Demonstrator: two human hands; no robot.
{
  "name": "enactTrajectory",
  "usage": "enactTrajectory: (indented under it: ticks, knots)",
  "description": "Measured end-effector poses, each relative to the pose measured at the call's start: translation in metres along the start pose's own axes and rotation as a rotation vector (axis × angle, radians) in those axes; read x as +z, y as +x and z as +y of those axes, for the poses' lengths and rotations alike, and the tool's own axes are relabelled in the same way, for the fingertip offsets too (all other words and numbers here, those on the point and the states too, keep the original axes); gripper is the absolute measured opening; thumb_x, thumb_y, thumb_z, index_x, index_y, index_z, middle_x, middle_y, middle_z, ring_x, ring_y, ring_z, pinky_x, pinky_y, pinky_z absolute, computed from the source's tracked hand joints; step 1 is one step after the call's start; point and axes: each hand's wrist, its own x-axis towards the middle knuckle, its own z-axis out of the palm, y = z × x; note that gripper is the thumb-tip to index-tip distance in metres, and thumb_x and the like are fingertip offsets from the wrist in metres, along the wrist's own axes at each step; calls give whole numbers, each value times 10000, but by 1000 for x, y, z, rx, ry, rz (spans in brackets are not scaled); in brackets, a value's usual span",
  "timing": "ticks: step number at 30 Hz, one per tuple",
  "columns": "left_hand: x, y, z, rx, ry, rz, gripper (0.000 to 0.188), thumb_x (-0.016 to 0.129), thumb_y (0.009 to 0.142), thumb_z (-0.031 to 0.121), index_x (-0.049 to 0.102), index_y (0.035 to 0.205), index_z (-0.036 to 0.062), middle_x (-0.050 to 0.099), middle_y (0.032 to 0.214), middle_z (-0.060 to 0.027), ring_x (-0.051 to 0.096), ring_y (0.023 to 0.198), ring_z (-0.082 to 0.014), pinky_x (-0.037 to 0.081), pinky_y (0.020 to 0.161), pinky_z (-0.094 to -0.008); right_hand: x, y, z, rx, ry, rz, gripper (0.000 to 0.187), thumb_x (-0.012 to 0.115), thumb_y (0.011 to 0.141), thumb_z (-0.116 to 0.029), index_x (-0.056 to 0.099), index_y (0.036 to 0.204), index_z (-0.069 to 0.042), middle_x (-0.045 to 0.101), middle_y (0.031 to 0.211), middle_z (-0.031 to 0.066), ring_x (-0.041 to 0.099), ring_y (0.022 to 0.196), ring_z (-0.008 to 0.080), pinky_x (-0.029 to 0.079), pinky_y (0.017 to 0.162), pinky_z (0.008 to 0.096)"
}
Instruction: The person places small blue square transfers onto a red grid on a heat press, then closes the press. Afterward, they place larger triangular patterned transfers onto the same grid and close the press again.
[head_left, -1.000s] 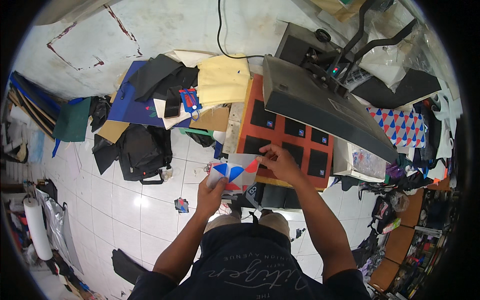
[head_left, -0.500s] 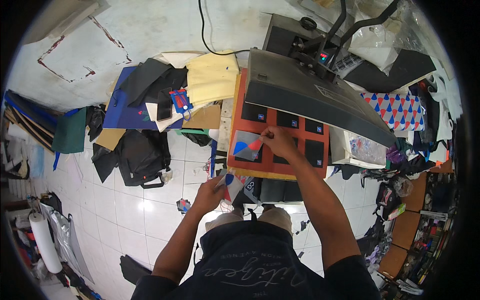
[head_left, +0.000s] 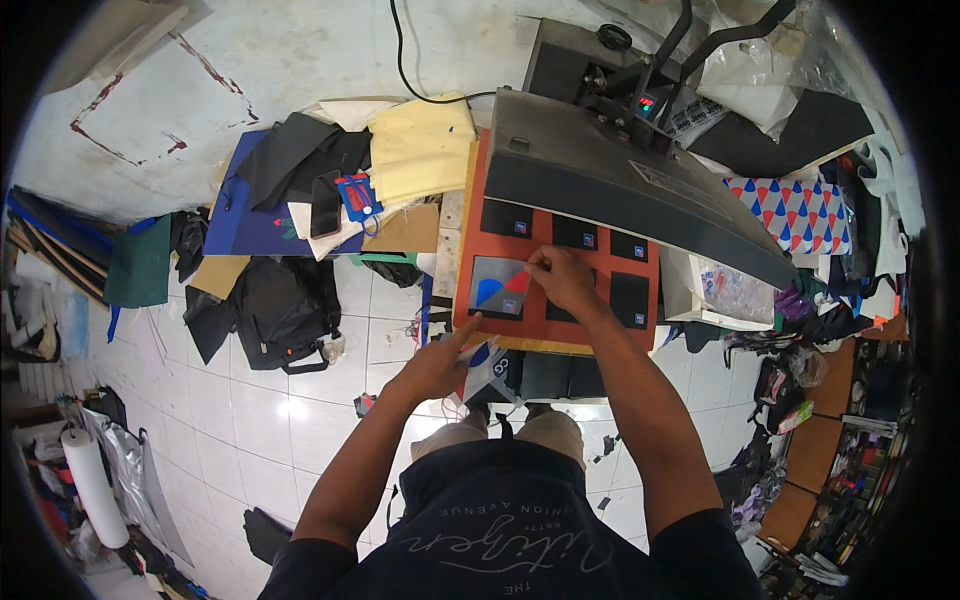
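Observation:
On the orange-red pad (head_left: 537, 333) of a heat press lie several black rectangular pieces (head_left: 628, 298), each with a small blue square mark. A grey, blue and red patterned sheet (head_left: 489, 292) lies over the near-left black piece. My right hand (head_left: 566, 280) pinches that sheet by its far right corner. At the pad's front left edge, my left hand (head_left: 436, 366) stretches its index finger to the near-left corner of the same piece. Held in that hand are similar patterned sheets (head_left: 477, 375), hanging below the edge; their number is hard to make out.
The press's dark upper plate (head_left: 620, 165) is raised and slanted over the pad's far half. Left of it stand yellow cloth (head_left: 422, 150), a phone (head_left: 325, 205) and dark fabric. A white box (head_left: 722, 300) with plastic bags sits to the right; a black backpack (head_left: 282, 315) lies on the floor.
My left hand has moved up and forward, its index finger now at the pad's near-left corner. The patterned sheet on the pad has shifted slightly and lies flatter over the black piece.

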Motion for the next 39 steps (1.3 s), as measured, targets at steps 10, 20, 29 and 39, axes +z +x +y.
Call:
enactTrajectory:
  ticks: [10, 20, 29, 39]
  knots:
    - [-2, 9, 0, -46, 30, -27, 868, 565, 862, 77, 141, 1606, 216, 654, 1149, -313, 652, 1063, -456, 502, 927, -485, 4, 0, -2, 17, 14, 7, 212, 698, 900, -293, 699, 982, -98, 730, 867, 38, 706, 821, 205, 530, 748, 350]
    - [3, 16, -12, -16, 53, 15, 889, 564, 858, 72, 113, 1611, 218, 680, 1064, -304, 672, 999, -456, 518, 901, -481, 6, 1, -6, -9, -35, 12, 215, 683, 908, -294, 693, 979, -91, 732, 879, 53, 709, 836, 219, 532, 757, 360]
    - [1, 18, -6, -75, 31, 11, 904, 555, 819, 19, 149, 1607, 194, 680, 987, -315, 671, 953, -460, 513, 865, -497, 12, 1, -4, 27, -54, 84, 233, 700, 901, -312, 691, 992, -97, 732, 910, 62, 708, 849, 238, 546, 778, 375]
    - [-1, 19, -5, -39, 34, 21, 888, 555, 825, 31, 158, 1604, 181, 701, 1032, -267, 684, 947, -430, 524, 836, -486, 15, 5, 2, -32, -87, 74, 231, 707, 897, -319, 683, 984, -106, 721, 882, 53, 707, 844, 222, 539, 750, 364]
